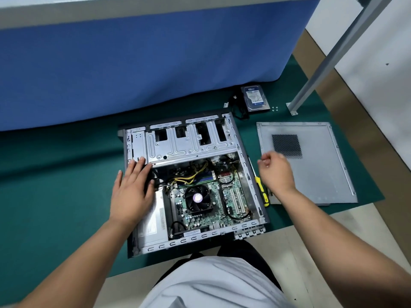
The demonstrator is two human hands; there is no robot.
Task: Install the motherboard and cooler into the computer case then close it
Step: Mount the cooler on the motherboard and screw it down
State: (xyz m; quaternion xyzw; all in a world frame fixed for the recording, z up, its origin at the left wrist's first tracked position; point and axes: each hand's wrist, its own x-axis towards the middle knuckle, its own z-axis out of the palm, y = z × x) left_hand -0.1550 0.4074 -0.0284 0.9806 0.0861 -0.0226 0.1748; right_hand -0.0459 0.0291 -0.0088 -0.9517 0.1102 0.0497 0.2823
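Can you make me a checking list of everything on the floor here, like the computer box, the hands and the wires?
Surface: green mat on the floor.
Job's things: computer case lies open; motherboard and cooler sit inside; side panel lies flat, off the case, to its right.
Clutter: hard drive, loose screws, yellow screwdriver.
Hands: left hand rests flat inside the case; right hand hovers loosely curled, holding nothing.
Cables: yellow wires over the board.
Surroundings: blue cloth, metal post.
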